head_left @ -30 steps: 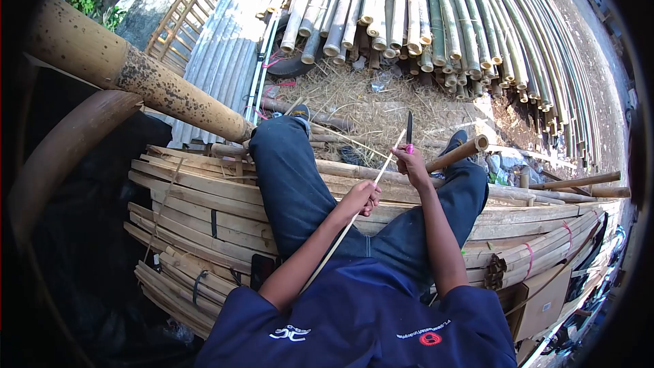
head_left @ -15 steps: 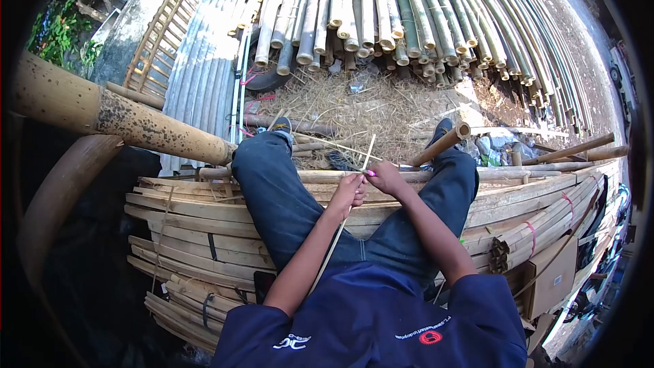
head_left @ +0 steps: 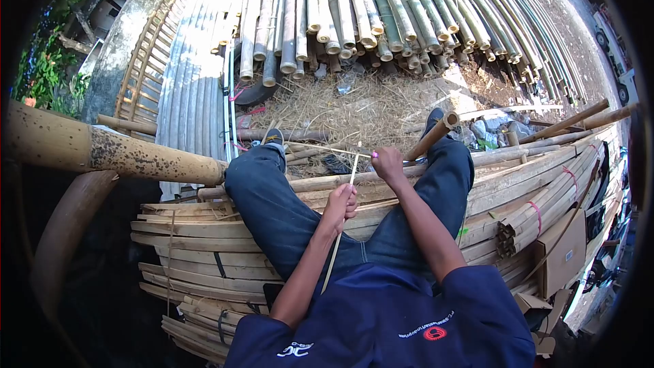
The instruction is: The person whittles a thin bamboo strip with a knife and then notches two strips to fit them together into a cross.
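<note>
My left hand (head_left: 338,208) is wrapped round a thin, pale bamboo strip (head_left: 353,173), which slants up from my lap between my knees. The strip's lower end runs down towards my shirt. My right hand (head_left: 389,164) is closed just right of the strip's upper end. From it shows the pink end of what looks like a small knife (head_left: 375,155), with a thin dark part pointing left at the strip. Most of the handle is hidden in my fist.
I sit on stacked split bamboo slats (head_left: 194,232). A thick bamboo pole (head_left: 157,163) lies by my left knee, and a cut bamboo tube (head_left: 434,138) juts up by my right leg. Long bamboo poles (head_left: 340,7) lie ahead beyond straw-littered ground. A cardboard box (head_left: 562,249) stands at right.
My hands have moved apart: the left has drawn down along my lap with the strip, while the right stays near the strip's top, slightly higher and to the right.
</note>
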A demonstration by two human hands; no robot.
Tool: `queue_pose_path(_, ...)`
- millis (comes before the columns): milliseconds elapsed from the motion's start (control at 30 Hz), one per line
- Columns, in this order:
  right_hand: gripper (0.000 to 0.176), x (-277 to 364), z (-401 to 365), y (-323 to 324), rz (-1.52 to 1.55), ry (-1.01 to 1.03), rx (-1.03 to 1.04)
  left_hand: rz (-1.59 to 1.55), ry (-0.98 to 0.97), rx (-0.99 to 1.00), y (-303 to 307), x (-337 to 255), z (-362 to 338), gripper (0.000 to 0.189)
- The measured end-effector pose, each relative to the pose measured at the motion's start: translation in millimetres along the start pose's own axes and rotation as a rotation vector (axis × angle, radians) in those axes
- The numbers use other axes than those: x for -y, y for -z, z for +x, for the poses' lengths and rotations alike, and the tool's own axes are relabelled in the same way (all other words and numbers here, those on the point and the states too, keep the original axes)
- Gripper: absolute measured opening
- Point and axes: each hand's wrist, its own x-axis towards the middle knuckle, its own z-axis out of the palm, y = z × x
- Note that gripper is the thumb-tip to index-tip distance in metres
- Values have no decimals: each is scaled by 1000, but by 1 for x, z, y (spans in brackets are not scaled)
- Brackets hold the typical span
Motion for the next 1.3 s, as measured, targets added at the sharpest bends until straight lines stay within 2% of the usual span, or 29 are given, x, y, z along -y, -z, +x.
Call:
queue_pose_path(100, 24, -5, 1, 7, 47, 112, -5, -113, 70, 58, -1, 3, -6, 22)
queue_pose_path(167, 26, -5, 1, 9, -6, 113, 17, -167, 80, 91, 2, 1, -8, 22)
queue_pose_path(233, 29, -15, 8, -4, -92, -326, 85, -132, 126, 140, -11, -7, -29, 22)
queue_pose_path(300, 29, -59, 24, -8, -68, -360, 66, -91, 165, 186, -26, -13, -47, 21)
queue_pose_path(367, 30, -54, 19, -8, -17, -416, 58, -76, 191, 199, -29, -10, -65, 22)
queue_pose_path(433, 32, -16, 23, 28, 107, -294, -8, -113, 150, 170, -8, -7, -53, 23)
queue_pose_path(467, 33, -11, 17, 24, 235, -303, -17, -127, 135, 113, 0, -8, -48, 24)
queue_pose_path(500, 33, -7, 12, 20, 231, -290, -10, -145, 125, 56, 7, -8, -44, 25)
queue_pose_path(567, 33, 1, -2, 14, 463, -94, 161, -184, 56, 71, 16, -10, -32, 26)
queue_pose_path(600, 33, 9, -7, 16, 460, -91, 165, -186, 58, 47, 14, -13, -29, 25)
queue_pose_path(667, 29, 28, -16, 27, 356, 217, 427, -186, 57, 27, 11, -13, -24, 25)
queue_pose_path(700, 29, 29, -21, 23, 355, 216, 426, -225, 87, 74, 12, -9, -21, 24)
queue_pose_path(767, 28, 28, -28, 9, 362, 569, 388, -262, 122, 122, 12, -3, -20, 24)
queue_pose_path(833, 26, 29, -28, 12, 292, 577, 432, -248, 168, 158, 12, -1, -22, 24)
queue_pose_path(900, 27, 25, -25, 14, 204, 675, 362, -199, 152, 128, 11, 1, -23, 23)
queue_pose_path(967, 28, 19, -21, 6, 227, 621, 325, -150, 135, 97, 11, 2, -26, 23)
queue_pose_path(1033, 28, 16, -10, 8, 108, 488, 283, -200, 136, 129, 12, 1, -24, 25)
queue_pose_path(1100, 29, 14, -7, 0, 64, 452, 353, -199, 133, 114, 12, 1, -23, 25)
queue_pose_path(1167, 33, -3, 7, -16, 147, -206, 265, -202, 122, 104, 4, 1, -28, 25)
queue_pose_path(1233, 36, -61, 25, -17, 128, -361, 219, -41, 256, 275, -16, 6, -55, 26)
queue_pose_path(1300, 36, -44, 29, 8, 164, -346, 144, -104, 250, 293, -10, 7, -59, 25)
